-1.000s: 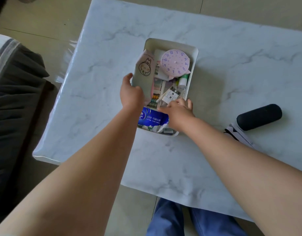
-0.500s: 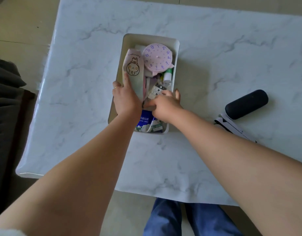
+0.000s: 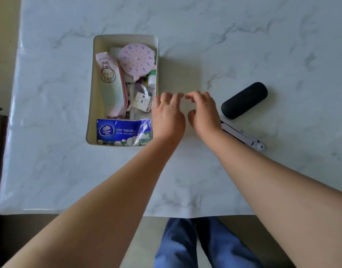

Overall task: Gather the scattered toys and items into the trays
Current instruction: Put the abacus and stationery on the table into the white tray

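A white tray (image 3: 96, 47) lies on the marble table, left of centre. It holds a pink toy clock (image 3: 137, 59), a pink rabbit pencil pouch (image 3: 110, 84), a blue tissue pack (image 3: 123, 132) and several small packets. My left hand (image 3: 167, 115) hovers at the tray's right rim, fingers apart, holding nothing. My right hand (image 3: 203, 111) is just beside it over bare table, fingers curled and spread, also holding nothing. To their right lie a black oblong case (image 3: 244, 100) and a grey folding tool (image 3: 241, 136), partly hidden by my right wrist.
The marble table (image 3: 243, 45) extends far to the right and behind the tray. Its front edge runs near my elbows, with blue trouser legs (image 3: 205, 244) and floor below. A dark sofa edge shows at far left.
Both hands have come out of the tray and moved right, past its right rim, holding nothing. The camera has shifted so the tray appears further left.
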{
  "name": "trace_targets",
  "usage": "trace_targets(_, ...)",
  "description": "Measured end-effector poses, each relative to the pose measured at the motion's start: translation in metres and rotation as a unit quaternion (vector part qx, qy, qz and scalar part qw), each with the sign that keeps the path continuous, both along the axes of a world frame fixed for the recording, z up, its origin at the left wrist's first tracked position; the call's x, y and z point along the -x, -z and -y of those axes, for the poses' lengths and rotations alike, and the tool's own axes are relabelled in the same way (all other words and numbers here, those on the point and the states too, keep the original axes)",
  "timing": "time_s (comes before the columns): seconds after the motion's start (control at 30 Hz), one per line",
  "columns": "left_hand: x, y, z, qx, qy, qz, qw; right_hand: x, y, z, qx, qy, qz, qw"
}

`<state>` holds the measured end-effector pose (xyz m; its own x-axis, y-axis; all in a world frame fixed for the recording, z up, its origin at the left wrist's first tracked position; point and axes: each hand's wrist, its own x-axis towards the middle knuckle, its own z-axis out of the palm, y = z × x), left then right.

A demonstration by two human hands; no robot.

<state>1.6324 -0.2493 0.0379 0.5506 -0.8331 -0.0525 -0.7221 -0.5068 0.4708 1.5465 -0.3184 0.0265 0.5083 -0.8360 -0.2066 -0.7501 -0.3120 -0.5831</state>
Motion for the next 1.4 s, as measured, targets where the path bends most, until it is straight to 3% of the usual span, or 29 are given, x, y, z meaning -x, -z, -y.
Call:
trace_targets(0.1, 0.051, 0.009, 0.004, -0.096, 0.036, -0.107, 0.989, 0.048, 0.005, 0.015, 0.008, 0.048, -0.031, 0.998)
trace_targets(0.2, 0.090, 0.011, 0.008, -0.197, -0.115, -0.258, 0.939, 0.088, 0.011, 0.026, 0.016, 0.103, -0.071, 0.992)
trace_targets(0.37, 0.138, 0.023, 0.008, -0.235, -0.258, -0.391, 0.852, 0.130, 0.025, 0.023, -0.041, 0.173, -0.166, 0.970)
trace_targets(0.47, 0.155, 0.033, 0.013, -0.226, -0.321, -0.469, 0.791, 0.139, 0.034, 0.020, -0.079, 0.148, -0.187, 0.968)
trace_targets(0.57, 0.158, 0.038, 0.019, -0.197, -0.357, -0.508, 0.759, 0.143, 0.039, 0.022, -0.137, 0.129, -0.179, 0.966)
trace_targets(0.73, 0.153, 0.040, 0.018, -0.202, -0.374, -0.501, 0.754, 0.143, 0.045, 0.031, -0.231, 0.115, -0.158, 0.953)
trace_targets(0.83, 0.146, 0.037, 0.015, -0.173, -0.397, -0.528, 0.730, 0.141, 0.045, 0.033, -0.274, 0.120, -0.136, 0.945)
trace_targets(0.9, 0.142, 0.031, 0.011, -0.154, -0.390, -0.525, 0.741, 0.138, 0.042, 0.031, -0.284, 0.124, -0.110, 0.945)
trace_targets(1.03, 0.122, 0.024, 0.010, -0.052, -0.363, -0.470, 0.803, 0.123, 0.032, 0.027, -0.268, 0.149, -0.011, 0.952)
trace_targets(1.2, 0.060, -0.010, 0.013, 0.042, -0.335, -0.412, 0.846, 0.055, -0.001, 0.019, -0.214, 0.177, 0.096, 0.956)
trace_targets(1.4, -0.051, -0.039, -0.001, 0.061, -0.312, -0.318, 0.893, -0.051, -0.031, 0.010, -0.198, 0.132, 0.130, 0.963)
